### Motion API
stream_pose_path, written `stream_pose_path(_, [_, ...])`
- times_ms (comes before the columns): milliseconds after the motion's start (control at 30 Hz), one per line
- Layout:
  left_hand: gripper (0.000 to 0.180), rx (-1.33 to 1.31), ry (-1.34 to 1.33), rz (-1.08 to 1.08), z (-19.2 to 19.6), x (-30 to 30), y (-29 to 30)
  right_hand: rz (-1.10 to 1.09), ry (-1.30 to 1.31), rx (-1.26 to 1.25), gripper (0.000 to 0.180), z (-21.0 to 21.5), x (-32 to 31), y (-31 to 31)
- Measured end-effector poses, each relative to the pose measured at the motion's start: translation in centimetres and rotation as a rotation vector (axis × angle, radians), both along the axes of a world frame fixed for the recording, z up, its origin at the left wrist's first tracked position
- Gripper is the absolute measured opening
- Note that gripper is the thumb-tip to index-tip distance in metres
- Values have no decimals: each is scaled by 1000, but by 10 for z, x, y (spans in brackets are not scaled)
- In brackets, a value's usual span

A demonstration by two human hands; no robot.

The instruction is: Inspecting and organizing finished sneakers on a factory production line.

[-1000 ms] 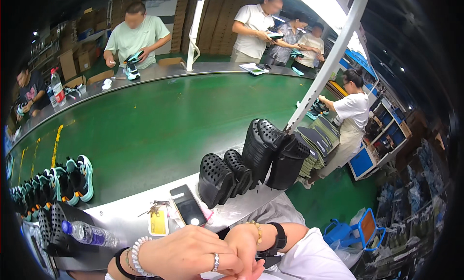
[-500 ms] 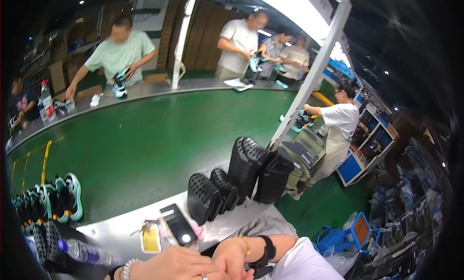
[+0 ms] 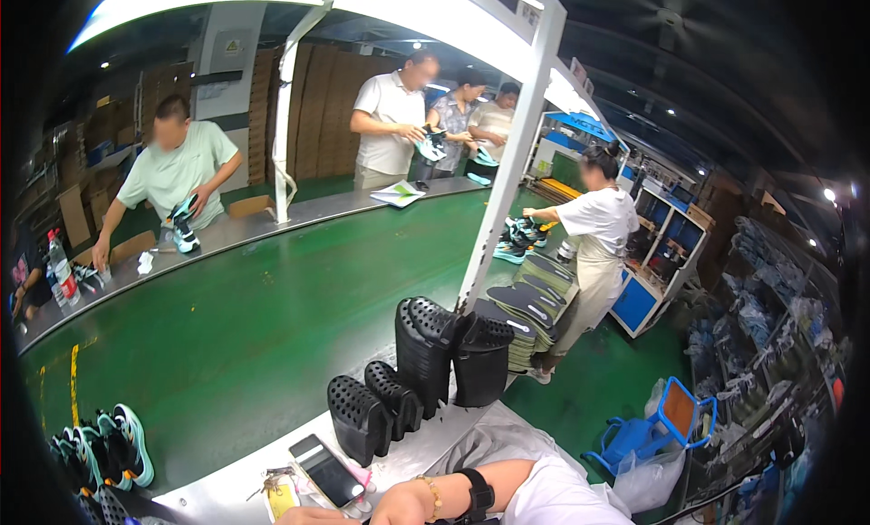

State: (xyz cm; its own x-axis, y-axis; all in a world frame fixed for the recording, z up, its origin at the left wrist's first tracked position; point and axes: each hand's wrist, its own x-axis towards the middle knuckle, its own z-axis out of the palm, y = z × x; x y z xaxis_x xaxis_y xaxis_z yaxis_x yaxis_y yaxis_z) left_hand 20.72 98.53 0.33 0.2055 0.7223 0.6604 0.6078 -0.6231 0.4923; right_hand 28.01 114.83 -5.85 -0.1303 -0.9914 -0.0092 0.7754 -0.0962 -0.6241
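My right hand (image 3: 401,504) enters low in the picture, a gold bracelet and a black band on its forearm. Its fingers are cut off by the lower edge. Only a sliver of my left hand (image 3: 313,516) shows beside it, fingers out of sight. Whether either holds anything is hidden. Just beyond them, a smartphone (image 3: 322,469) lies on the metal bench (image 3: 217,491), with keys (image 3: 275,480) and a yellow tag (image 3: 282,500) to its left. Farther right stand black perforated shoe-shaped blocks, a shorter pair (image 3: 359,421) and a taller pair (image 3: 426,353).
A green conveyor belt (image 3: 272,330) runs past the bench. Sneakers (image 3: 127,443) stand in a row at the left. Several co-workers handle shoes along the far side; another person (image 3: 598,217) stands at the right by stacked green pieces (image 3: 530,308). A blue chair (image 3: 639,439) is on the floor.
The view has tilted up and shifted right. My hands have sunk toward the lower edge, where both were near each other before with fingers bent. The left one is now mostly out of frame.
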Motion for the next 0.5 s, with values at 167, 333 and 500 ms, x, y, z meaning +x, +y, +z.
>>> stream_pose_path(167, [20,-24,48,3,0,5,-1,33,-30,167,39,-1,2,-1])
stream_pose_path(333, [21,-3,77,51,-7,10,1,-24,23,164,41,-10,5,1])
stream_pose_path(500, [24,51,69,39,-11,7,5,-56,51,163,42,-14,8,3])
